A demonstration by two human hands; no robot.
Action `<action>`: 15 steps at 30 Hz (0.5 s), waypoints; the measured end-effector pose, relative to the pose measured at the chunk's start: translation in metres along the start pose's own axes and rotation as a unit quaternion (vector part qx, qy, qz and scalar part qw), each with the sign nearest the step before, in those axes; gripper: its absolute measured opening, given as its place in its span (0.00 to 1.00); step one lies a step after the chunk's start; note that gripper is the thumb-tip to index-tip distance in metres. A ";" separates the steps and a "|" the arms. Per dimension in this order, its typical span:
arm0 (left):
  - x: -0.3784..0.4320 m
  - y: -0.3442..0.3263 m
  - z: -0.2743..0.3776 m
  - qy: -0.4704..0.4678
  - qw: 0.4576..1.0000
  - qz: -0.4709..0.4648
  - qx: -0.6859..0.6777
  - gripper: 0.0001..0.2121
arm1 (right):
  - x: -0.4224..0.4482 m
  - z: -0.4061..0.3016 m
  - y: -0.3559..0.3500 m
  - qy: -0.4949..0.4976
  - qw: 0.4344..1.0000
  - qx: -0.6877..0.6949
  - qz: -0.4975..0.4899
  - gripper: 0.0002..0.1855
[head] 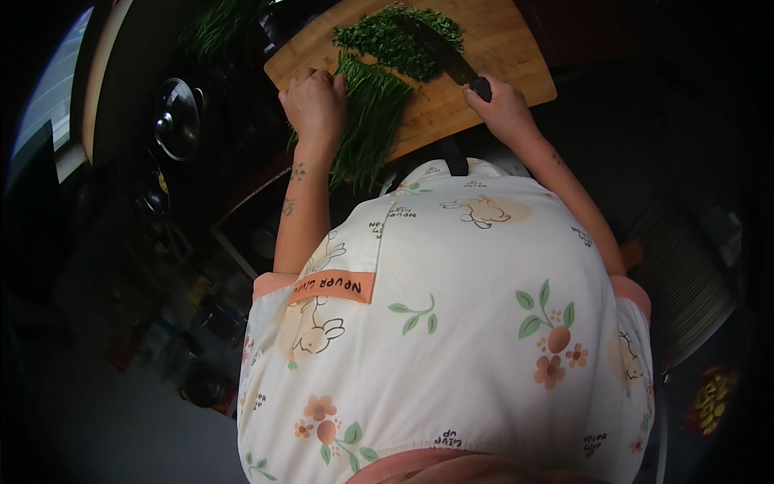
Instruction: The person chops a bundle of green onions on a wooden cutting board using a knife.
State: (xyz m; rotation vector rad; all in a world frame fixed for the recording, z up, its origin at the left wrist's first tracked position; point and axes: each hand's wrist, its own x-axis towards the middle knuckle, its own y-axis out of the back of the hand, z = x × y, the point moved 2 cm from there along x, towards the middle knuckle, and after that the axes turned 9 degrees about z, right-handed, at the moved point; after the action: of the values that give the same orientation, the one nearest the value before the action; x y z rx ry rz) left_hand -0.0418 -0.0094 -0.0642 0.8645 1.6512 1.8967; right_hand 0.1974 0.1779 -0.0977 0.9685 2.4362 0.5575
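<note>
My left hand (313,101) is curled over the left side of a bunch of long green chives (369,115), its thumb against the stems and its fingertips hidden. The bunch hangs over the near edge of a wooden cutting board (508,54). In my right hand (500,110) is the black handle of a kitchen knife (441,51). Its dark, broad blade lies over a pile of chopped greens (387,39) at the far part of the board, pointing up and left.
A glass pot lid with a metal knob (176,118) is left of the board, in shadow. More long greens (224,27) lie beyond it. My white printed apron (459,290) fills the lower middle. Yellow pieces (713,399) show at the lower right.
</note>
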 end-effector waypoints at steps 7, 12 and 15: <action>0.022 -0.044 -0.004 0.064 0.987 0.082 -0.120 0.10 | -0.005 -0.002 -0.003 0.008 1.000 -0.005 -0.003 0.13; 0.030 -0.052 -0.011 0.122 0.976 0.017 -0.179 0.12 | -0.007 -0.001 -0.003 0.000 1.000 0.001 -0.010 0.13; 0.027 -0.029 -0.007 0.227 0.924 0.005 -0.309 0.11 | -0.008 0.005 -0.003 -0.006 1.000 0.001 -0.007 0.13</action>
State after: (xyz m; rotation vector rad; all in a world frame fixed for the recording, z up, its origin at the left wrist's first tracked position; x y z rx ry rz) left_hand -0.0673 0.0095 -0.0893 0.1794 1.1205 2.5423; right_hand 0.2037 0.1717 -0.1015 0.9529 2.4322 0.5438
